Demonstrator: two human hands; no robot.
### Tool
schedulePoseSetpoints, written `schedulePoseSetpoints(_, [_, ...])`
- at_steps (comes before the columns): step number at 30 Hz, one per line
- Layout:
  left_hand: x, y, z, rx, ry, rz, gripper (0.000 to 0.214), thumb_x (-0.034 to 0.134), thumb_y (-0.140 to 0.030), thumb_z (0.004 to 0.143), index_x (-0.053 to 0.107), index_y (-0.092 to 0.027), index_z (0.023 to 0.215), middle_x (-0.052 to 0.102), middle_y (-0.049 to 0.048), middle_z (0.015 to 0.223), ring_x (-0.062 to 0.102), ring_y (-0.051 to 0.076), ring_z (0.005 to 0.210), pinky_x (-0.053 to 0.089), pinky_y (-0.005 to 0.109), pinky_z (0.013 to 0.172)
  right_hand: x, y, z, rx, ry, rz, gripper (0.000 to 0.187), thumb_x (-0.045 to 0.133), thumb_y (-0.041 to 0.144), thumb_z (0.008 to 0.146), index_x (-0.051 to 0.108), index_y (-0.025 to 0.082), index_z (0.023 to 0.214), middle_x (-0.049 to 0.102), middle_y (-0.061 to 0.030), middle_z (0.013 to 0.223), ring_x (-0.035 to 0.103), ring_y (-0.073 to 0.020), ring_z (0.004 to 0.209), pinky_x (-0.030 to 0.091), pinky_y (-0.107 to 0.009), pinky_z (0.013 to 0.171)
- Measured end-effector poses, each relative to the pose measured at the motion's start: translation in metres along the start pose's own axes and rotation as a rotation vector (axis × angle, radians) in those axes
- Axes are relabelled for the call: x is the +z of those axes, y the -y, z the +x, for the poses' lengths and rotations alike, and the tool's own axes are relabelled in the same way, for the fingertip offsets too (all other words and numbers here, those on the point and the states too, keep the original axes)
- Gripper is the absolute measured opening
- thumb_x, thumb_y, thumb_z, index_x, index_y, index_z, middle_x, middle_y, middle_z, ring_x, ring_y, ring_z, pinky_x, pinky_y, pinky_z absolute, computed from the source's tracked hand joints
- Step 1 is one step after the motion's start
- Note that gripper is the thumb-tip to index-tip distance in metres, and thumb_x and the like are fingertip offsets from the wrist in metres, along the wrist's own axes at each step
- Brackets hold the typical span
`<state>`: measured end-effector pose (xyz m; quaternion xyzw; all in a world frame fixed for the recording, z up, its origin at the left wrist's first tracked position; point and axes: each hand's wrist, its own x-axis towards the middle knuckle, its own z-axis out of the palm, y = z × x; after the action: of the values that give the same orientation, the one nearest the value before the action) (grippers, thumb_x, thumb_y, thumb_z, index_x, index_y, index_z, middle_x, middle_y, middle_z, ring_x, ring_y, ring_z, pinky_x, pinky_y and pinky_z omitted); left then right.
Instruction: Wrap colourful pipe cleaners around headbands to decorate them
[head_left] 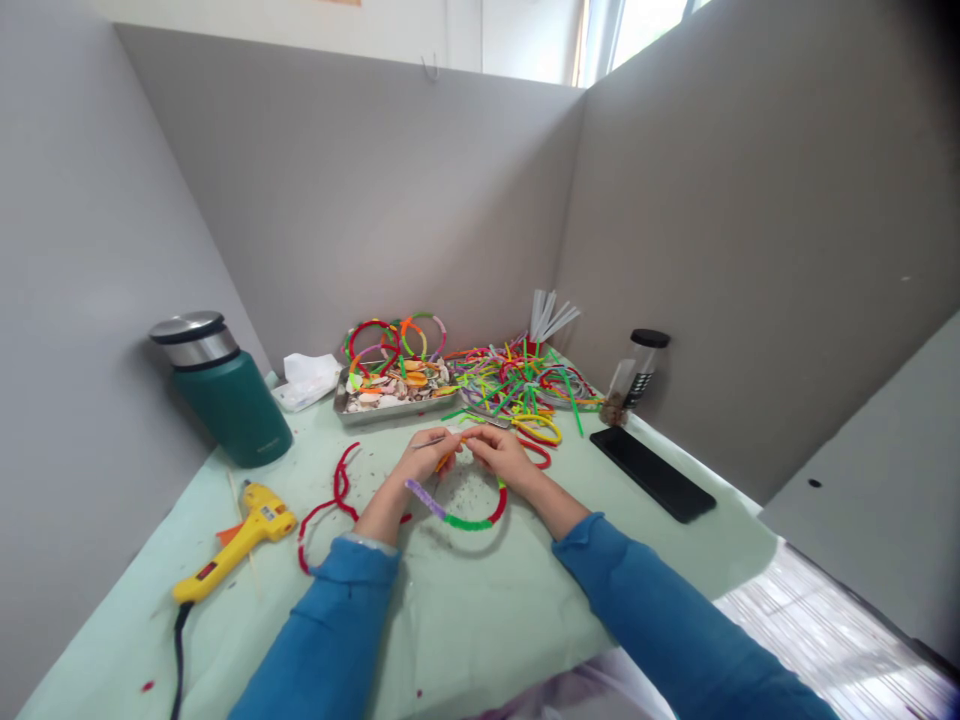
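In the middle of the table, my left hand and my right hand are close together, fingertips nearly meeting. Both are closed around a small orange bit between them. A curved pipe cleaner ring, with purple, green, red and yellow-green sections, hangs below my right hand; its purple end is free near my left wrist. Along my left fingers lies a thin metallic piece, with something orange under the palm; I cannot make out its kind. Loose red pipe cleaners curl on the table left of my left hand.
A yellow glue gun with a black cord lies at left, near a green bottle. Behind my hands are a metal tray of shells, finished-looking rings and heaped pipe cleaners. White glue sticks, a jar and a black phone are rightward.
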<state>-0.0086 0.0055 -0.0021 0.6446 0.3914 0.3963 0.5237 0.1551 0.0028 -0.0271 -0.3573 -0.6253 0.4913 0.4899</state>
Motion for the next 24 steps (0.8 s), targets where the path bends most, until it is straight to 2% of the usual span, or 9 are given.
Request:
schedulePoseSetpoints(4, [-0.003,0.002,0.001,0.021,0.047,-0.076,0.023,0.058,-0.034,0.07,0.06,-0.011,0.073,0.058,0.0028,0.06,0.05,0.01,0.044,0.039,0.023,0.044,-0.004,-0.002,0.002,0.046,-0.029,0.069,0.027,0.058,0.036,0.075,0.063,0.017,0.093,0.041,0.0068,0.048,0.031,-0.0054,0.039,0.022,-0.019,0.039])
schedulePoseSetpoints(7, [-0.005,0.004,0.004,0.006,0.054,-0.138,0.025,0.053,-0.027,0.068,0.063,-0.01,0.083,0.062,0.0062,0.07,0.052,0.011,0.044,0.041,0.025,0.045,-0.007,-0.003,0.004,0.073,-0.049,0.117,0.029,0.059,0.038,0.074,0.062,0.017,0.094,0.042,0.007,0.048,0.03,-0.005,0.038,0.022,-0.019,0.038])
schedulePoseSetpoints(11, [-0.003,0.002,0.004,0.013,-0.028,-0.062,0.023,0.056,-0.025,0.066,0.064,-0.01,0.081,0.064,0.0063,0.069,0.05,0.01,0.042,0.037,0.024,0.043,-0.008,-0.004,0.005,0.108,-0.032,0.16,0.03,0.061,0.038,0.072,0.062,0.017,0.093,0.042,0.007,0.048,0.03,-0.0047,0.038,0.02,-0.019,0.037])
schedulePoseSetpoints(16, [-0.003,0.003,0.002,0.047,-0.032,-0.056,0.023,0.062,-0.029,0.068,0.064,-0.011,0.081,0.062,0.0044,0.062,0.051,0.011,0.043,0.037,0.023,0.045,-0.009,0.002,0.003,0.139,-0.007,0.234,0.032,0.063,0.038,0.07,0.061,0.016,0.092,0.042,0.0074,0.049,0.029,-0.0039,0.037,0.019,-0.019,0.036])
schedulePoseSetpoints(20, [-0.003,0.005,0.002,0.028,-0.049,-0.116,0.033,0.07,-0.032,0.062,0.065,-0.01,0.085,0.065,0.0069,0.073,0.05,0.009,0.043,0.037,0.023,0.045,-0.011,0.004,0.002,0.145,0.04,0.292,0.032,0.064,0.037,0.071,0.059,0.015,0.093,0.043,0.0081,0.048,0.03,-0.0035,0.035,0.018,-0.019,0.036])
schedulePoseSetpoints(24, [0.0,0.004,0.003,0.009,-0.098,-0.144,0.034,0.076,-0.033,0.055,0.065,-0.011,0.078,0.063,0.0038,0.062,0.05,0.009,0.044,0.037,0.022,0.045,-0.013,0.002,0.003,0.166,0.11,0.344,0.033,0.064,0.037,0.07,0.057,0.016,0.093,0.043,0.0087,0.048,0.029,-0.003,0.033,0.017,-0.019,0.036])
